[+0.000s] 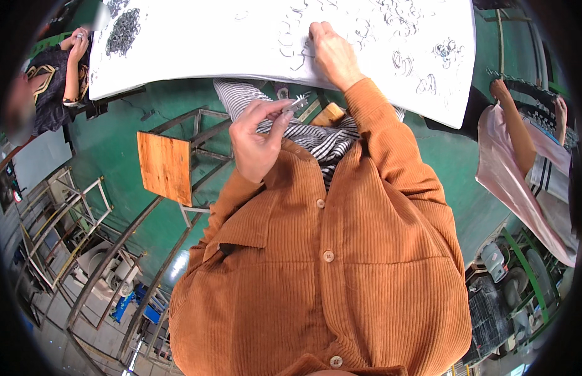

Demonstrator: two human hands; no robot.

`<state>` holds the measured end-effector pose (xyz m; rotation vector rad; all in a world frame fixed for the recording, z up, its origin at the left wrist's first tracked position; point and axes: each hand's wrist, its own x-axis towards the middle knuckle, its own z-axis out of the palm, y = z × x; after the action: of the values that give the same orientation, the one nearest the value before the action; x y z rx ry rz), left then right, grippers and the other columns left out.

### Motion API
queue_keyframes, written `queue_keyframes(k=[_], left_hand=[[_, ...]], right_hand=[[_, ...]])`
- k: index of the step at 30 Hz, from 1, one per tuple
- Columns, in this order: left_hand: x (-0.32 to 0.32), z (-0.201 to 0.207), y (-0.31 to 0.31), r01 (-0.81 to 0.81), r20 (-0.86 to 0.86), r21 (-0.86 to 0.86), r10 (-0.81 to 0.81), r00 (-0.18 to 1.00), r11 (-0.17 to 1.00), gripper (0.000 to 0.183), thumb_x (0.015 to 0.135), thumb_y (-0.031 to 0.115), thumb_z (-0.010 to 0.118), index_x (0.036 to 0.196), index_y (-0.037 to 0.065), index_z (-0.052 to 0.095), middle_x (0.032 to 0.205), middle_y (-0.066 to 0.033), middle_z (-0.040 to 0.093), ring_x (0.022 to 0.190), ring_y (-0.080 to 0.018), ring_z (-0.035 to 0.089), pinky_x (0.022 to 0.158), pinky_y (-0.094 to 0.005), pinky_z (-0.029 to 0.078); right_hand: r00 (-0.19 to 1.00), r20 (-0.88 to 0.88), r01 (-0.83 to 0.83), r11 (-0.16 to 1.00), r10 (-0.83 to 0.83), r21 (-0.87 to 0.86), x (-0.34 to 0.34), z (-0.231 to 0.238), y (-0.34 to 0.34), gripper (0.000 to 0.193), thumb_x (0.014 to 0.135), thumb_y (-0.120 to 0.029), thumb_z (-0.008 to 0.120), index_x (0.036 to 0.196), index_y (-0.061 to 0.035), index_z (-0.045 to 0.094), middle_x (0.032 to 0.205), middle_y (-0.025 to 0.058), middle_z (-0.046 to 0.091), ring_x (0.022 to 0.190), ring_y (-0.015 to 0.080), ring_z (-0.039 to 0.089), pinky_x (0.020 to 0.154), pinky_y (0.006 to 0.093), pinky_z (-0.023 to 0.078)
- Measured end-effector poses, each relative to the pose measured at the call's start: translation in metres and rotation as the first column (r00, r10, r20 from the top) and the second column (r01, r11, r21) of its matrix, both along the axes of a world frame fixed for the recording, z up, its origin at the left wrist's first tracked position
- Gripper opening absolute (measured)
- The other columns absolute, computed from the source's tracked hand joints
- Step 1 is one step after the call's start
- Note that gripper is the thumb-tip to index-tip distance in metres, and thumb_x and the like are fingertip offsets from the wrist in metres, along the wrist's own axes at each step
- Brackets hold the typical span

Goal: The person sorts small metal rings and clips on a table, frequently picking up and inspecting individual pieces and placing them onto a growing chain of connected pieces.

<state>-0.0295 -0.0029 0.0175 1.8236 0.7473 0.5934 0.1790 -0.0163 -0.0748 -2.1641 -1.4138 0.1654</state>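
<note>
Pieces (123, 31) lie on the table (197, 47) ahead, with a stool (164, 168) left and a co-worker (515, 130) right.

Workshop: green floor (109, 166), metal frames (142, 217), white worktable (197, 44), scattered dark pieces (123, 32).

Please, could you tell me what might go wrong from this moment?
The small grey piece is pinched in the left hand's fingertips, outside the edge of the white table; if it slips, it could drop toward the lap or floor.

Small dark pieces lie loose, some near the right hand, which might scatter or mix them.
</note>
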Motion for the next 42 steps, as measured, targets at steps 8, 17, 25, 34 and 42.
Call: queue_keyframes(k=[8,17,25,34,42], left_hand=[[-0.007,-0.008,0.001,-0.06,0.008,-0.115,0.061,0.998,0.992,0.019,0.083,-0.007,0.066,0.102,-0.004,0.067,0.094,-0.0072,0.066,0.084,-0.011,0.062,0.077,-0.0229,0.05],[-0.001,-0.006,-0.005,-0.104,0.087,-0.285,0.134,0.987,0.953,0.016,0.085,-0.007,0.065,0.101,-0.004,0.065,0.095,-0.0089,0.069,0.087,-0.0117,0.065,0.079,-0.0236,0.051],[0.003,0.004,-0.007,-0.092,0.022,-0.159,0.096,0.995,0.983,0.016,0.084,-0.004,0.067,0.1,-0.003,0.066,0.093,-0.0086,0.069,0.088,-0.0122,0.065,0.08,-0.0246,0.052],[0.025,-0.045,0.126,-0.087,-0.217,0.193,0.129,0.968,0.977,0.02,0.084,0.003,0.063,0.103,0.005,0.07,0.099,-0.0096,0.069,0.084,-0.0197,0.066,0.078,-0.0293,0.053],[0.134,-0.148,0.345,-0.242,-0.219,0.695,0.52,0.826,0.677,0.025,0.086,0.011,0.06,0.109,0.014,0.071,0.113,-0.0116,0.065,0.102,-0.0269,0.061,0.092,-0.0386,0.048]], right_hand=[[0.633,-0.773,0.056,0.994,0.039,0.096,-0.009,0.071,-0.052,0.01,0.087,-0.007,0.064,0.094,-0.0003,0.068,0.08,0.0122,0.07,0.069,0.0215,0.069,0.061,0.0283,0.054],[0.27,-0.949,0.136,0.969,0.164,0.207,-0.045,0.081,-0.088,0.007,0.085,-0.007,0.071,0.089,-0.002,0.068,0.077,0.003,0.068,0.062,0.0047,0.061,0.051,0.0163,0.049],[0.583,-0.779,0.141,0.916,0.231,0.377,-0.063,0.079,-0.08,0.009,0.077,-0.002,0.074,0.082,-0.0008,0.067,0.096,0.0079,0.065,0.082,0.0148,0.062,0.071,0.0265,0.052],[0.769,-0.548,-0.014,0.865,0.33,0.501,-0.063,0.087,-0.075,0.014,0.074,0.003,0.071,0.082,-0.0027,0.061,0.086,0.008,0.066,0.082,0.0237,0.065,0.1,0.0465,0.046],[0.785,-0.544,-0.035,0.898,0.297,0.439,-0.061,0.089,-0.079,0.014,0.074,-0.001,0.074,0.081,-0.0039,0.062,0.084,0.0057,0.066,0.083,0.0229,0.065,0.1,0.0472,0.045]])
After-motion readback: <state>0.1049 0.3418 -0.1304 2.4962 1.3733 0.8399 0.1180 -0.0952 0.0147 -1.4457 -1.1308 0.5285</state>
